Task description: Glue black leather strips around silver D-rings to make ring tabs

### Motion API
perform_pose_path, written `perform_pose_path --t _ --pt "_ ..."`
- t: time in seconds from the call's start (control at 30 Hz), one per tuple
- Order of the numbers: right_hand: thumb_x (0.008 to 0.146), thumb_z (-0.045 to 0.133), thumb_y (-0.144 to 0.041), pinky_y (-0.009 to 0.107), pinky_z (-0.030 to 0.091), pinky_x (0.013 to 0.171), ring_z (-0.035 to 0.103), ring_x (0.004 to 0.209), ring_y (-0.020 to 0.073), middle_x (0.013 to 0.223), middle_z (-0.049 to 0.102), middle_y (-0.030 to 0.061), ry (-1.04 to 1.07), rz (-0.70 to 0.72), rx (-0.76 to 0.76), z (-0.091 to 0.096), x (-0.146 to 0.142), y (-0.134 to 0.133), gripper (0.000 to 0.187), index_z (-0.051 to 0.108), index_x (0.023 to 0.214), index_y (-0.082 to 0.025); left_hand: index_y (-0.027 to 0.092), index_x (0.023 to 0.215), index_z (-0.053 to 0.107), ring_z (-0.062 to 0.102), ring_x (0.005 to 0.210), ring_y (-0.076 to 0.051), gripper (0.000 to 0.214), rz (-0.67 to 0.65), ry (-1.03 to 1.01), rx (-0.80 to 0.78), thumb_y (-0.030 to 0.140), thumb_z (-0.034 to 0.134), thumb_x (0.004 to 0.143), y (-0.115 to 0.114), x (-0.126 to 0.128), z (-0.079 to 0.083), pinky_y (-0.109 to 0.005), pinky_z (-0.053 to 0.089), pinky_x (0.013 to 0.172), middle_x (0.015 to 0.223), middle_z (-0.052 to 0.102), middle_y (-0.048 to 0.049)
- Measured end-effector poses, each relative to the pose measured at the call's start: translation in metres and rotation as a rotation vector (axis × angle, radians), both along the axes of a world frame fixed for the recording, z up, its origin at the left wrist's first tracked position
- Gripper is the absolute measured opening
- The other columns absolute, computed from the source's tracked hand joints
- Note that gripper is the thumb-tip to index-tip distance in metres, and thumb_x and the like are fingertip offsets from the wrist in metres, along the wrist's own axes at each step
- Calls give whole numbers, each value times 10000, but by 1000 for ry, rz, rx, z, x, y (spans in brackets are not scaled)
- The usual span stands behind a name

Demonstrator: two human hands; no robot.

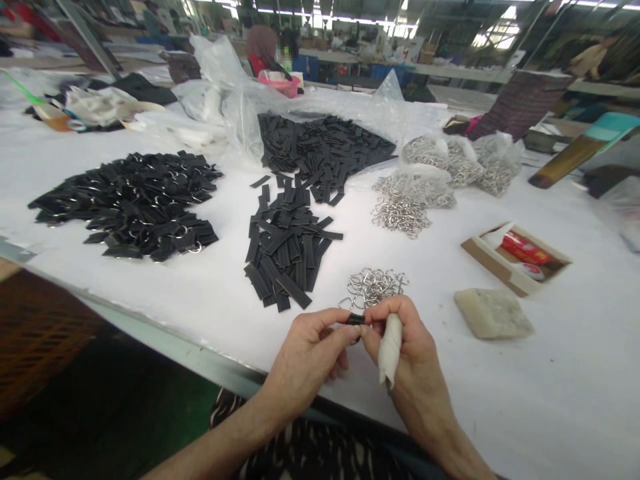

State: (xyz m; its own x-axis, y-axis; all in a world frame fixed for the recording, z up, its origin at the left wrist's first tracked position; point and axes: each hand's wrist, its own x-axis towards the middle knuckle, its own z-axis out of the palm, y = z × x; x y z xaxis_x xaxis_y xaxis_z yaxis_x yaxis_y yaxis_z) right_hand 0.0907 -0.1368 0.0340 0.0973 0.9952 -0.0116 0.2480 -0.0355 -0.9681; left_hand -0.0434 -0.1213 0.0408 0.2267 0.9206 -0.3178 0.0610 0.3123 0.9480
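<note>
Left hand and right hand, lower centre, grasp a black strip between fingers; folding appears underway, calling for steady pinching next.

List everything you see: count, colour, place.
table: one, white, beneath
ringed strips: many, black, left
plain strips: many, black, centre
metal rings: many, silver, right of centre
ring bags: several, clear, farther right
cardboard box: one, brown, right
block: one, whitish, near right
bottle: one, amber, far right
other clutter, people: uncounted, mixed, around edges
held strip: one, black, front centre
wrapped handle: one, cream, right hand
left hand: one, bare, front
right hand: one, bare, front
</note>
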Motion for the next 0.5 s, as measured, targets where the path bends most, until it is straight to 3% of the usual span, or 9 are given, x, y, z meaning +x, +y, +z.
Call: perform_pose_path --t 0.07,0.13,0.33,0.5 --pt "791 537 -218 215 379 488 463 534 104 658 518 -51 20 14 -12 2 1 2 73 466 801 -224 169 888 694 501 384 -110 182 -68 -105 -113 284 593 789 1 0 0 -188 372 374 456 553 34" --pt "784 540 -222 217 376 484 459 531 104 661 517 -48 31 26 -26 3 2 3 77 464 792 -222 160 931 692 549 406 -125 209 -89 -182 -174 259 607 768 3 1 1 -207 422 395 524 621 9" --pt "791 521 -215 218 381 490 457 531 107 666 516 -52 58 42 -86 5 1 4 60 462 792 -229 147 807 721 662 624 -177 143 -35 -252 -243 233 633 733 6 3 3 -296 527 629 724 709 -53" --pt "789 540 -222 219 397 499 475 538 109 650 529 -51 1 11 -95 2 -2 2 65 475 798 -227 138 708 706 646 589 -160 101 33 -258 -245 230 667 714 6 3 1 -272 521 615 664 701 -43"
